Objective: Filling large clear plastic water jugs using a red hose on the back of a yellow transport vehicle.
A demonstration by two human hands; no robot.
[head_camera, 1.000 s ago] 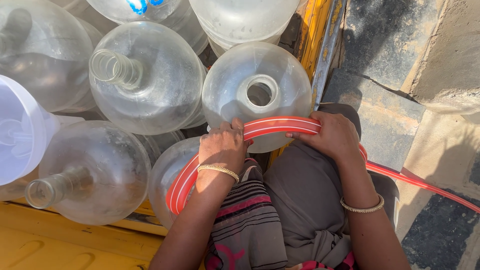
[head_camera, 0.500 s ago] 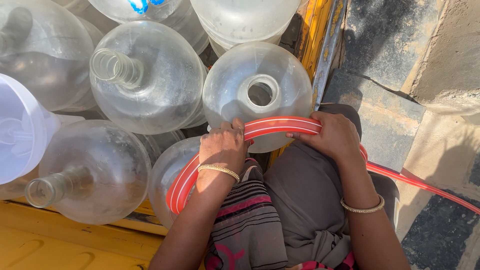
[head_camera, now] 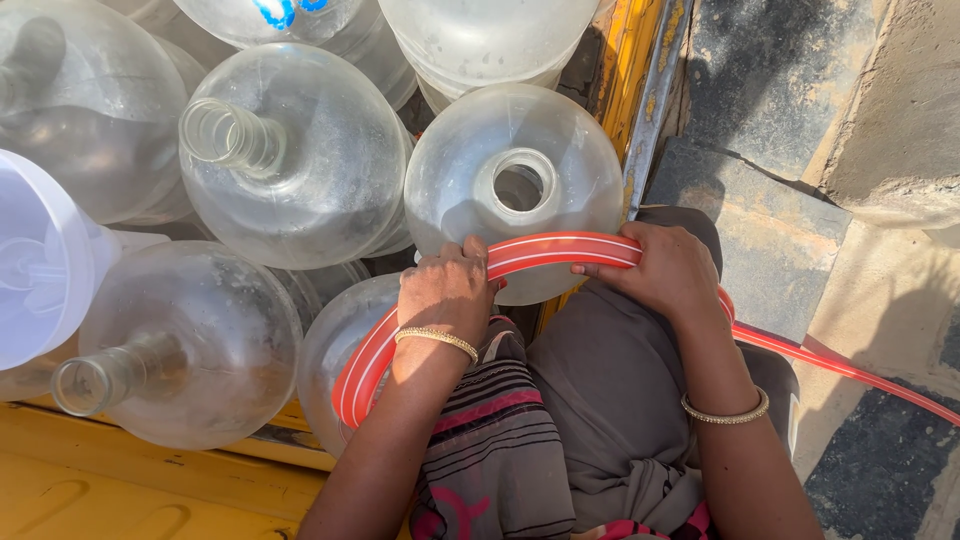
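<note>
A flat red hose with white stripes arches in front of me. My left hand grips it at the left part of the bend. My right hand holds it further right. Beyond my right hand the hose runs off down to the right. It curves down on the left over a clear bottle under my left arm. Just behind the hose stands an upright clear plastic water bottle with an open round mouth. Both wrists wear gold bangles.
Several large clear plastic bottles lie and stand packed to the left and behind. A white funnel sits at the far left. A yellow metal surface lies below them. Grey stone slabs fill the right side.
</note>
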